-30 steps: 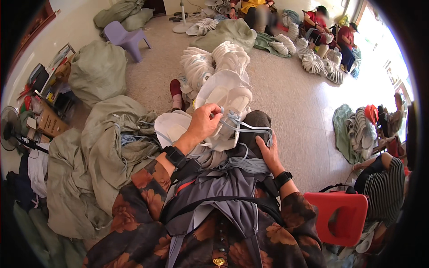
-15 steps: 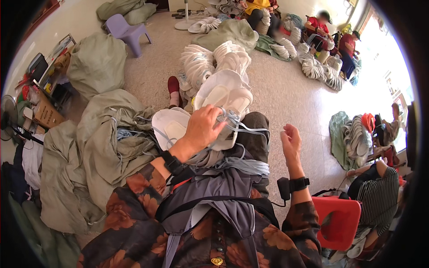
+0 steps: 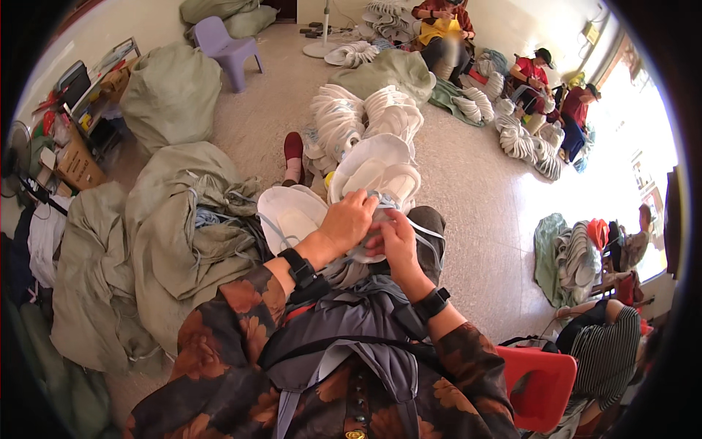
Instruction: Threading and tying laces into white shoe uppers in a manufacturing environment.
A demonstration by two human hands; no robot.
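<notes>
Over my lap lie white shoe uppers (image 3: 371, 157), one of them with pale blue laces (image 3: 430, 245) trailing to the right across my dark trouser leg. My left hand (image 3: 347, 225) is closed on the near end of that upper, at the lacing. Close against it, my right hand (image 3: 398, 245) has thumb and forefinger pinched at the lace, its other fingers curled; the exact grip is partly hidden. Another white upper (image 3: 289, 212) lies left of my left hand with a lace over it. Beyond my hands stand stacked uppers (image 3: 338, 121) in two nested rows.
Large grey-green cloth sacks (image 3: 172, 102) fill the left side, near a purple chair (image 3: 223, 51). A red stool (image 3: 541, 388) stands by my right elbow. Other people (image 3: 530, 73) sit at the far right among bundles of uppers. Someone in stripes (image 3: 603, 351) is at the right.
My right hand has come in from the right, where it was held away from the shoe, and now meets my left hand at the lacing. The left hand stays on the upper.
</notes>
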